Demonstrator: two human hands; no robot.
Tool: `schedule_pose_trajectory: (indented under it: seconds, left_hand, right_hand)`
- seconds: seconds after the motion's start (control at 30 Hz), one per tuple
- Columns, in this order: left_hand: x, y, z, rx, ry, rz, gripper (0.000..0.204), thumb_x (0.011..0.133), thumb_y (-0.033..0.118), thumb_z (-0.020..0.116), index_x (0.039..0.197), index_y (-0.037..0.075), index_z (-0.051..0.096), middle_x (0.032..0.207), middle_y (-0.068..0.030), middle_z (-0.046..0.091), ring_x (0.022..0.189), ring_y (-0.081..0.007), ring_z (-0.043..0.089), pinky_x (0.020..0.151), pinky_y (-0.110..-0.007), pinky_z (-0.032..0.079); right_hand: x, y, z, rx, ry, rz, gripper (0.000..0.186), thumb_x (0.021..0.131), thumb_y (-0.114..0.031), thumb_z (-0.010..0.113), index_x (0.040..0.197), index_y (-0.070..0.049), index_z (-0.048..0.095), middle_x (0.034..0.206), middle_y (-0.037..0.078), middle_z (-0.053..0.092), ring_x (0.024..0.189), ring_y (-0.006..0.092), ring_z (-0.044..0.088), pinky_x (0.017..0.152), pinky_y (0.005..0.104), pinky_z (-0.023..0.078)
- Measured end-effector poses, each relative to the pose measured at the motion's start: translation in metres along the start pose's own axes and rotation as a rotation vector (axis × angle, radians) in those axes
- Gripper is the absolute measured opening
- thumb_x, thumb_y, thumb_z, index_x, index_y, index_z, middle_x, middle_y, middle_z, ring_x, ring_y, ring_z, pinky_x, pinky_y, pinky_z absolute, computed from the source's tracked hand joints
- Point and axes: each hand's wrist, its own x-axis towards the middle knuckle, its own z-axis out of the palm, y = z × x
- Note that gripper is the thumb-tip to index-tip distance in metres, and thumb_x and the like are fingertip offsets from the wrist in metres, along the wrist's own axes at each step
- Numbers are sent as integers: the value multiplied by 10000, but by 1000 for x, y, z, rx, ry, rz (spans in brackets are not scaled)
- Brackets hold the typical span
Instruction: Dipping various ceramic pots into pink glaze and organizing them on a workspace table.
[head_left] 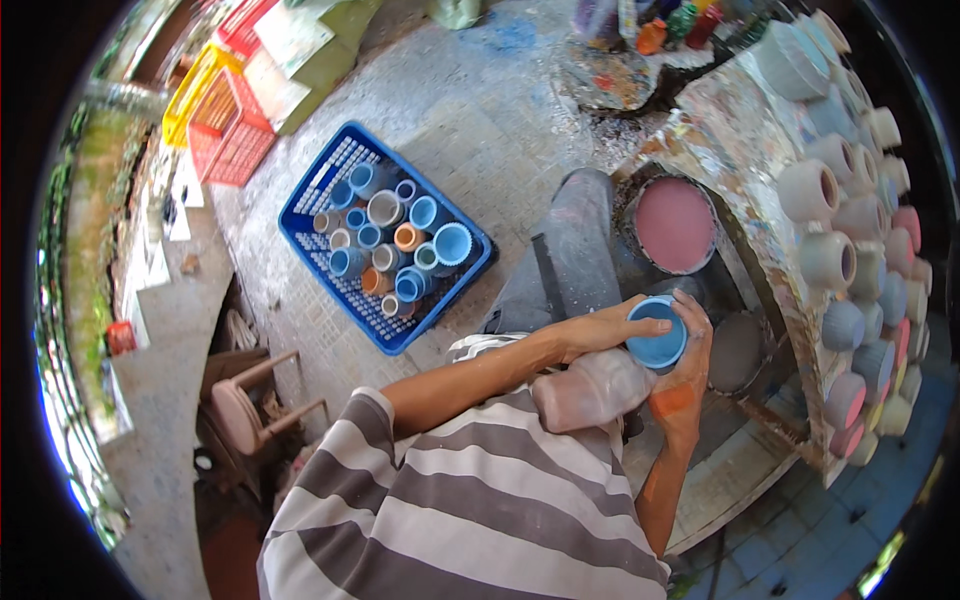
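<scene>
On my screen, left hand [592, 335] and right hand [692, 365], fingers [694, 315] gripping the blue cup [657, 345], nearside of the pink-filled bucket [672, 270]; pots [808, 190] crowd its right, a blue basket [445, 301] sits left!

Left forearm [478, 380] aslant, right forearm [661, 490] steeper, right fingers [694, 314] curved toward left fingers [628, 307], left thumb [654, 327] outstretched.

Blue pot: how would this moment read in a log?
Blue pot: held, mouth toward camera; Left hand: thumb over its rim; Right hand: around its side; Blue basket: several pots inside
</scene>
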Motion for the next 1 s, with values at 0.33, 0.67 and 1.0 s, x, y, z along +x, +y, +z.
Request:
schedule_pose_trajectory:
  seconds: [0.33,0.67,1.0]
  left_hand:
    - [-29,6,-48,-576,831,116,241,939,169,509,1155,68,475,1021,-118,564,863,-204,612,766,-351,541]
    - [-111,-32,-200,-958,1060,498,277,903,115,523,1129,-43,546,913,-179,644,820,-294,658,712,-403,589]
    - [-164,-165,-498,-566,1492,-6,293,894,37,616,1168,-19,531,866,-158,692,666,-253,708,505,-303,588]
  right_hand:
    - [8,-40,51,1125,-228,569,655,826,-37,441,1472,-66,334,1469,176,464,1405,291,422,1166,399,332]
    - [5,-27,81,573,-414,590,652,776,-18,755,1325,-62,407,1120,131,652,1019,199,653,896,324,523]
    - [18,-32,78,-156,-633,306,457,704,-218,795,1040,16,592,919,99,597,921,305,586,854,388,480]
